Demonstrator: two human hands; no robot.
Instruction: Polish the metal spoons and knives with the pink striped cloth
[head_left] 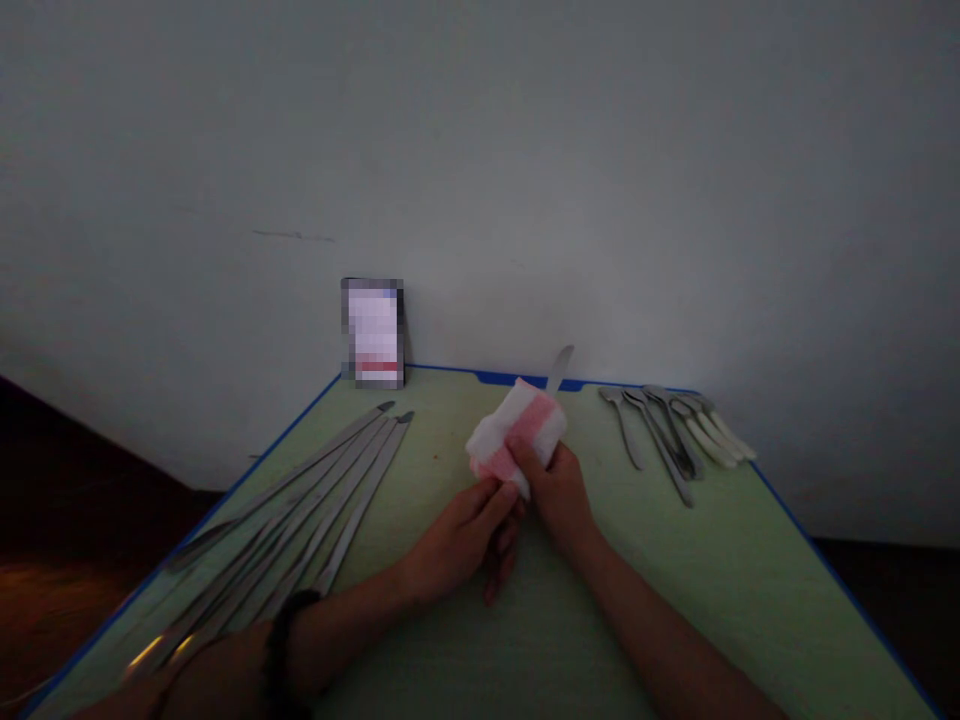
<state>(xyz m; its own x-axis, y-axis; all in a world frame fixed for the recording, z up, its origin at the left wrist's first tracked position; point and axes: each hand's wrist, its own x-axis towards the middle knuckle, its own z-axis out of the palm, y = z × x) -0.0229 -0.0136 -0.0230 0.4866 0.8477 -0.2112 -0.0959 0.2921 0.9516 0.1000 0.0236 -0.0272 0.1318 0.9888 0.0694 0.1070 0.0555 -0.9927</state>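
My right hand (556, 490) is closed round a white and red cloth (517, 432) that is wrapped about a table knife (559, 368). Only the knife's blade tip sticks out past the cloth, pointing toward the wall. My left hand (469, 532) pinches the near end of the knife below the cloth; the handle itself is hidden by the fingers. Both hands are at the middle of the green table (712, 580).
Several long metal knives (315, 500) lie in a row on the left of the table. Several spoons and white-handled pieces of cutlery (675, 425) lie at the back right. A small card (373, 333) leans against the white wall. The table has a blue edge.
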